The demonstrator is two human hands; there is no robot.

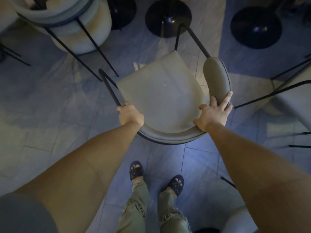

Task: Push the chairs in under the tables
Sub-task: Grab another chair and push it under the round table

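Both hands on the beige padded chair with thin black metal legs (161,95): left hand (130,115) clenched round the left end of its curved backrest, right hand (212,113) spread, gripping the right armrest pad. Chair stands on the tiled floor (50,106), facing the black round table base (168,17) (tabletop not visible). Risk: front legs hitting that base, or snagging the neighbouring beige chair (67,22) at the upper left, if pushed skewed.

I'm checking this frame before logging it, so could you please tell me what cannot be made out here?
- Tabletops: cut off by the head view's top edge; only the round black table base shows.
- Left hand fingers: curled behind the beige cushioned chair frame.
- Chair's rear legs: hidden beneath its seat.
- Second beige chair: upper part cropped.
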